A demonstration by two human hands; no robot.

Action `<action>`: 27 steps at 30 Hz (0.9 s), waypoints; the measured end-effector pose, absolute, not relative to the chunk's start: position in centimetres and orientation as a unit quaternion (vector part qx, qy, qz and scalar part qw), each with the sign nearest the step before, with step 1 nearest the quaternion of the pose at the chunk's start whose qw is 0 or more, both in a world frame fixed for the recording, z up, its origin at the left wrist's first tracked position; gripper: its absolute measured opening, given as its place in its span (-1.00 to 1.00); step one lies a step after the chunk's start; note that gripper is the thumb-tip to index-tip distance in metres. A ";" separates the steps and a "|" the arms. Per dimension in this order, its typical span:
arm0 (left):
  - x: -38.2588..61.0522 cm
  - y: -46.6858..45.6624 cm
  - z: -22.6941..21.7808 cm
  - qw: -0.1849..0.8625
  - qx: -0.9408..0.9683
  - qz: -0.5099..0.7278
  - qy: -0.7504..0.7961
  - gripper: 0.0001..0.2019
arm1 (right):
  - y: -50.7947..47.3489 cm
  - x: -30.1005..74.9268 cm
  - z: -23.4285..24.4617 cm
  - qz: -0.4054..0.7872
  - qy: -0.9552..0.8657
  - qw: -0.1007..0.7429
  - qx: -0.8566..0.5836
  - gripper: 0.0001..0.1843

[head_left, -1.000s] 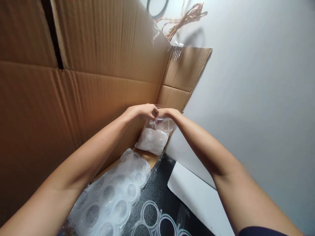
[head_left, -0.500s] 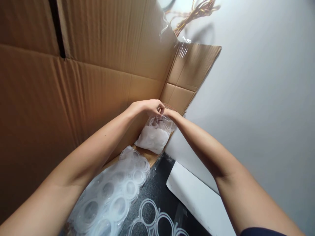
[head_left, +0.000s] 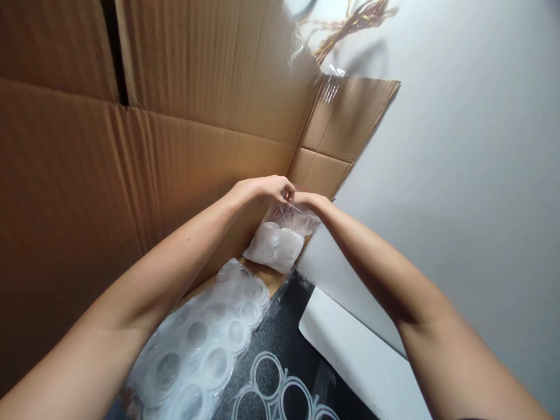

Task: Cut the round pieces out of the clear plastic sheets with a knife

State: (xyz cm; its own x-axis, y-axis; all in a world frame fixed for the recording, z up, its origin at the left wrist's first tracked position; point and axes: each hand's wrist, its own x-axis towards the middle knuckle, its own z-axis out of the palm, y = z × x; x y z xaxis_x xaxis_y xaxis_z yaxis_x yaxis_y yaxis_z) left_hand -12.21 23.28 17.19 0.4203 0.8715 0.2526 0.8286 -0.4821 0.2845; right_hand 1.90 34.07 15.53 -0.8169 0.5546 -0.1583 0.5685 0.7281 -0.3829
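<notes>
My left hand (head_left: pixel 265 189) and my right hand (head_left: pixel 311 202) meet at the top of a clear plastic bag (head_left: pixel 280 236) filled with white translucent rings. Both hands are closed, pinching the bag's mouth between the fingertips. The bag hangs from them just in front of the inner corner of a large cardboard box (head_left: pixel 175 146), its bottom close to the box's lower flap. Below my left forearm lies a heap of the same white rings in clear wrapping (head_left: pixel 205 344).
Loose white rings (head_left: pixel 280 385) lie on a dark speckled surface (head_left: pixel 280 332). A white sheet (head_left: pixel 354 350) lies to the right of them. A grey wall fills the right side. A bundle of brownish wires (head_left: pixel 350 23) hangs above the box flap.
The hands and bag have shifted slightly right and the bag has been lifted a little. Both hands keep their pinch on the bag's mouth.
</notes>
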 end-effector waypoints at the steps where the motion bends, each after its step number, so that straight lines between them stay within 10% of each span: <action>1: -12.1 23.4 17.1 0.042 0.838 0.188 0.511 -0.86 | 33.9 2.6 16.6 -0.193 0.932 0.019 0.307 -0.88; 10: -8.3 14.1 12.0 -0.034 0.731 0.475 0.488 -0.60 | 18.7 16.3 15.5 -0.052 0.893 -0.344 0.286 -0.73; 15: -0.5 -2.5 -2.0 0.122 0.628 0.537 0.550 -0.81 | 2.5 23.8 -1.3 -0.138 0.909 -0.193 0.342 -0.62; 19: 4.3 -12.0 -13.6 0.063 0.714 0.331 0.613 -0.49 | -5.9 30.9 -10.3 -0.047 0.857 -0.139 0.493 -0.41; 27: 4.6 -13.1 -17.0 0.013 0.761 0.209 0.614 -0.35 | -9.6 43.4 -14.2 -0.026 0.621 -0.137 0.771 -0.28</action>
State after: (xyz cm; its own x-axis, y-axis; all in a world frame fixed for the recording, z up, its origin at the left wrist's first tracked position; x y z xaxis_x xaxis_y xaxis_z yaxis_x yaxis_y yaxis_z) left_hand 4.64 -13.06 -17.01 0.1579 0.9405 0.3009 0.9293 -0.2446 0.2767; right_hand 43.40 -9.57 -14.16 0.2272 0.9652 0.1295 0.9510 -0.1912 -0.2431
